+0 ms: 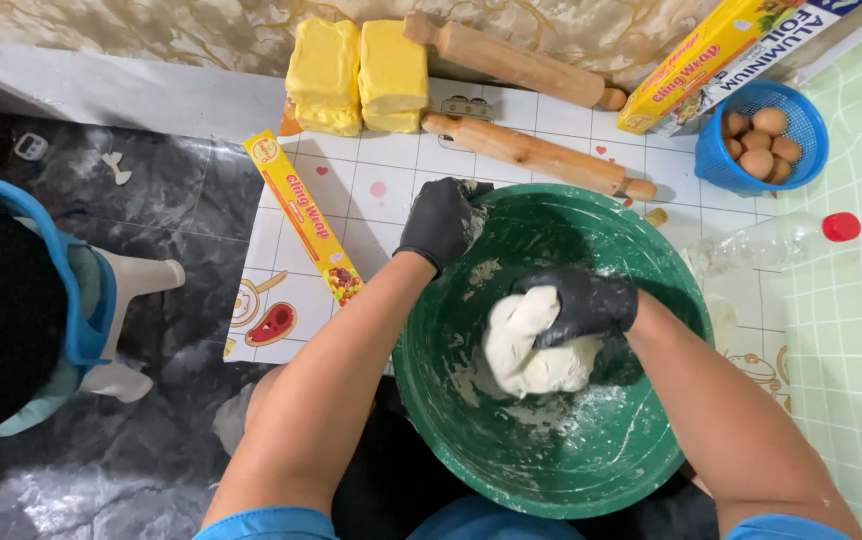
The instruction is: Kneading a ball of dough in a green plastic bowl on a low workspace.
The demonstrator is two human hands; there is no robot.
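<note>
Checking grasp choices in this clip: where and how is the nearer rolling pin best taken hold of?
Grip the nearer rolling pin around its thick middle barrel, coming from above with fingers wrapping across it. It lies flat on the mat, slanted from upper left to lower right, with open space on both long sides; its end knob near the bowl looks too small for a firm hold.

Rolling pin (pixel 538 154) close behind bowl rim (pixel 651 240), box (pixel 303 214) beside
</note>
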